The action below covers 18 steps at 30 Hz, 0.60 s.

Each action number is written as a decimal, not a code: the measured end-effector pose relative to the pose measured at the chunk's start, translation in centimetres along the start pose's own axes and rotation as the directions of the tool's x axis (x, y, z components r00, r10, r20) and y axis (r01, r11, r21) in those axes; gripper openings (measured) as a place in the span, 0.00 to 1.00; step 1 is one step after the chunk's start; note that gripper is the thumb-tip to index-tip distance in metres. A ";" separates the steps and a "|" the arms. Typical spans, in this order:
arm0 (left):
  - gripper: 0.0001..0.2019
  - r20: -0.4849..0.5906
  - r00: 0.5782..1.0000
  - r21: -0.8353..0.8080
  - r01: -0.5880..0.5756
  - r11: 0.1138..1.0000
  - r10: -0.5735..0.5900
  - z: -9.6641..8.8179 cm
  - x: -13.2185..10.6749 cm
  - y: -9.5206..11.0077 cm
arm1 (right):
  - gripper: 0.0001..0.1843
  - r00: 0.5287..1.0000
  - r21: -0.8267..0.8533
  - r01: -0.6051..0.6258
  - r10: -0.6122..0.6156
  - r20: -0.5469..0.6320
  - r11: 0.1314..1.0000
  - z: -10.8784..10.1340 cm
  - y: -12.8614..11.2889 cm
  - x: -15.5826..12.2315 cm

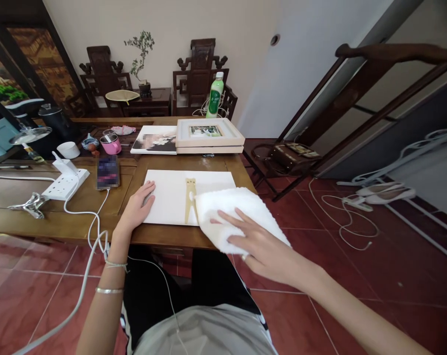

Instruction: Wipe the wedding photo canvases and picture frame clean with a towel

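A white rectangular board (164, 197) lies flat near the table's front edge, with a tan cat-shaped figure (190, 197) on its middle. My left hand (138, 207) rests palm down over the board's left edge, fingers stretched out. On the right, my right hand (251, 239) holds a fluffy white cloth (223, 207) from above, its fingers pressed into the fabric. The cloth covers the board's lower right part, touches the cat figure's right side and reaches past the table edge. What lies beneath it is hidden.
Framed pictures (210, 135) lie behind the board, with a green bottle (215, 96) beyond them. To the left are a phone (108, 171), a power strip (66, 182), a pink cup (111, 144) and loose white cables (92, 236). A dark wooden chair (305, 148) stands at right.
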<state>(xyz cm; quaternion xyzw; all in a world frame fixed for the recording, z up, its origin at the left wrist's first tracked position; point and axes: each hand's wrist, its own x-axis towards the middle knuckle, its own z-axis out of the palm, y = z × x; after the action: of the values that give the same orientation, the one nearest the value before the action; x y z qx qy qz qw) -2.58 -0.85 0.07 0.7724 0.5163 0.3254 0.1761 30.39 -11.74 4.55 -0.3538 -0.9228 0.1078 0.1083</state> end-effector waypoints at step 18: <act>0.23 0.016 1.000 -0.010 -0.005 1.000 0.005 0.0 0.0 -0.1 | 0.16 0.900 0.053 -0.380 0.382 -0.209 0.923 1.8 5.5 12.1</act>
<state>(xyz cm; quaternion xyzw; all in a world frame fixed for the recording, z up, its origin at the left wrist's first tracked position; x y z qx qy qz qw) -2.62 -0.83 0.02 0.7754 0.5112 0.3222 0.1835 24.53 0.19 2.79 -0.5363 -0.8180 0.0930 0.1861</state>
